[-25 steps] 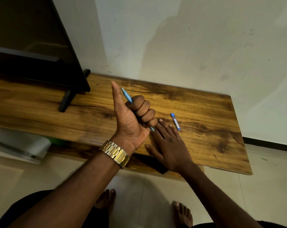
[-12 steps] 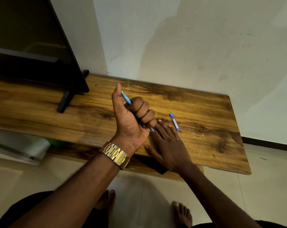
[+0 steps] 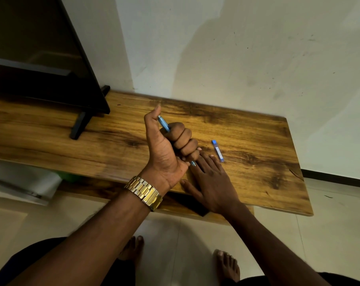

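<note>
My left hand [image 3: 168, 149] grips a light blue pen [image 3: 163, 124] in a fist, with the thumb bent over the pen's top end and the tip poking out below the little finger. The tip points down at the fingers of my right hand [image 3: 211, 182], which lies flat, palm down, on the wooden table [image 3: 257, 141]. A small blue pen cap or lead tube [image 3: 217, 150] lies on the table just beyond my right fingertips, apart from them.
A black TV [image 3: 41, 58] on a slanted foot [image 3: 80, 124] stands on the table's left part, against the pale wall. A white box [image 3: 20, 178] sits below the table at left. My bare feet stand on the tiled floor [image 3: 175, 234].
My left thumb has come down from pointing straight up and now bends onto the pen's top end. My right hand stays flat on the table.
</note>
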Tool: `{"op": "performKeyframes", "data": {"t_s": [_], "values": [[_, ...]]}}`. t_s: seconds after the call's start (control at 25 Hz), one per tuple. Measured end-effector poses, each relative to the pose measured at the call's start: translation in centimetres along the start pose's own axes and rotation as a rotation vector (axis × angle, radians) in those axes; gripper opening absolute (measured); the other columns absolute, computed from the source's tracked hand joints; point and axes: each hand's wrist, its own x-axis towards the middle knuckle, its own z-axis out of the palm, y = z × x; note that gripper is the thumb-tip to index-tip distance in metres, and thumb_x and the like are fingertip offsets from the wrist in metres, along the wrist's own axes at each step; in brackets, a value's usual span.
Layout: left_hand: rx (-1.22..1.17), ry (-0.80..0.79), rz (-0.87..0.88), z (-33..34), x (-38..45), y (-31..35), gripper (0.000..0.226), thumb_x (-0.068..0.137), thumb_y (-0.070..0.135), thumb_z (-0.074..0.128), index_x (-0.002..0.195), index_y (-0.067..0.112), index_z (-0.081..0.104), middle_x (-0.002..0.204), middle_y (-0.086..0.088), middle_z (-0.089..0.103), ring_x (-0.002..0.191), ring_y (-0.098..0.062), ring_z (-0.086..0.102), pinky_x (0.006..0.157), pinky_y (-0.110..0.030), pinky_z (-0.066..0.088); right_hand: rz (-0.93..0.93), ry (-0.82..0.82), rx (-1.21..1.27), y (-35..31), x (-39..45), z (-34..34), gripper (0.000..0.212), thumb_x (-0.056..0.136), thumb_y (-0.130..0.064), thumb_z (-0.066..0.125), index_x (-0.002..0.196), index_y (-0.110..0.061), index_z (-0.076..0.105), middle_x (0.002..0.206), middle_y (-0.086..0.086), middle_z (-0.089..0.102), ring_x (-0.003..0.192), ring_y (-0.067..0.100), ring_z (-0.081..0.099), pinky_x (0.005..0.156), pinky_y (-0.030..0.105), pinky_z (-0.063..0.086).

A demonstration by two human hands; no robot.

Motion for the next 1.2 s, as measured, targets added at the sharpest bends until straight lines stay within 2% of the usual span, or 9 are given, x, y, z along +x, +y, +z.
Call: {"op": "performKeyframes", "data": {"t_s": [0.12, 0.28, 0.44, 0.56, 0.68, 0.84, 0.96, 1.08, 1.2], "values": [[-0.012, 0.012, -0.004, 0.02, -0.05, 0.06, 0.073, 0.099, 0.085, 0.024, 0.054, 0.028, 0.016, 0.051, 0.007, 0.010, 0.046, -0.012, 0.009, 0.051, -0.030, 0.011, 0.001, -0.009, -0.002, -0.01, 0.02, -0.03, 0.076, 0.110, -0.072, 0.024, 0.173, -0.029, 0.022, 0.183, 0.005, 0.024, 0.172, 0.023, 0.012, 0.138, 0.054, 0.017], [-0.002, 0.017, 0.004, 0.02, -0.02, 0.16, 0.069, 0.103, 0.077, 0.025, 0.054, 0.028, 0.017, 0.051, 0.007, 0.010, 0.046, -0.014, 0.009, 0.051, -0.029, 0.011, -0.002, -0.011, 0.000, -0.01, 0.03, -0.05, 0.077, 0.110, -0.073, 0.022, 0.173, -0.029, 0.019, 0.184, 0.004, 0.022, 0.172, 0.022, 0.009, 0.138, 0.054, 0.016], [0.012, 0.021, -0.006, 0.03, -0.01, 0.29, 0.073, 0.099, 0.084, 0.026, 0.053, 0.028, 0.016, 0.050, 0.007, 0.009, 0.045, -0.013, 0.009, 0.050, -0.030, 0.010, -0.004, -0.010, 0.005, -0.03, 0.04, -0.01, 0.077, 0.110, -0.072, 0.025, 0.174, -0.030, 0.018, 0.184, 0.004, 0.021, 0.172, 0.022, 0.008, 0.138, 0.053, 0.015], [0.001, 0.012, 0.007, -0.07, -0.02, 0.23, 0.069, 0.103, 0.076, 0.025, 0.054, 0.028, 0.017, 0.051, 0.006, 0.010, 0.047, -0.014, 0.009, 0.050, -0.029, 0.012, -0.001, -0.005, -0.003, -0.08, 0.04, 0.01, 0.076, 0.110, -0.072, 0.025, 0.173, -0.028, 0.021, 0.183, 0.004, 0.023, 0.172, 0.023, 0.012, 0.138, 0.054, 0.018], [-0.020, 0.006, -0.001, -0.07, 0.00, 0.37, 0.073, 0.099, 0.084, 0.026, 0.054, 0.028, 0.017, 0.050, 0.007, 0.010, 0.046, -0.012, 0.009, 0.050, -0.030, 0.011, -0.001, 0.002, 0.000, -0.06, 0.03, -0.01, 0.076, 0.110, -0.072, 0.023, 0.172, -0.029, 0.021, 0.183, 0.005, 0.024, 0.172, 0.023, 0.013, 0.138, 0.055, 0.018], [-0.015, 0.031, 0.013, -0.14, 0.12, 0.40, 0.070, 0.101, 0.079, 0.027, 0.054, 0.028, 0.017, 0.051, 0.007, 0.010, 0.045, -0.013, 0.010, 0.049, -0.027, 0.012, -0.004, 0.009, 0.007, -0.03, 0.07, 0.08, 0.076, 0.110, -0.074, 0.021, 0.172, -0.029, 0.021, 0.183, 0.004, 0.023, 0.172, 0.022, 0.010, 0.138, 0.055, 0.018], [-0.021, 0.035, -0.009, -0.13, 0.10, 0.43, 0.073, 0.099, 0.085, 0.026, 0.054, 0.028, 0.016, 0.050, 0.007, 0.009, 0.045, -0.012, 0.009, 0.049, -0.028, 0.011, -0.005, 0.004, 0.002, 0.00, 0.04, 0.13, 0.076, 0.110, -0.074, 0.022, 0.172, -0.030, 0.019, 0.184, 0.004, 0.022, 0.172, 0.022, 0.009, 0.138, 0.054, 0.017], [-0.008, 0.029, -0.005, -0.14, 0.10, 0.39, 0.069, 0.101, 0.078, 0.028, 0.054, 0.028, 0.017, 0.051, 0.007, 0.010, 0.046, -0.013, 0.009, 0.050, -0.029, 0.011, -0.005, 0.007, 0.003, -0.03, 0.05, 0.08, 0.077, 0.110, -0.073, 0.021, 0.172, -0.028, 0.022, 0.183, 0.005, 0.024, 0.172, 0.023, 0.011, 0.138, 0.055, 0.018], [-0.029, 0.023, -0.012, -0.09, 0.03, 0.43, 0.072, 0.099, 0.084, 0.027, 0.054, 0.029, 0.017, 0.050, 0.007, 0.010, 0.046, -0.013, 0.009, 0.050, -0.029, 0.011, -0.005, 0.013, -0.004, -0.07, 0.01, 0.01, 0.077, 0.110, -0.072, 0.022, 0.173, -0.027, 0.024, 0.183, 0.005, 0.025, 0.172, 0.023, 0.012, 0.138, 0.054, 0.017]]}}
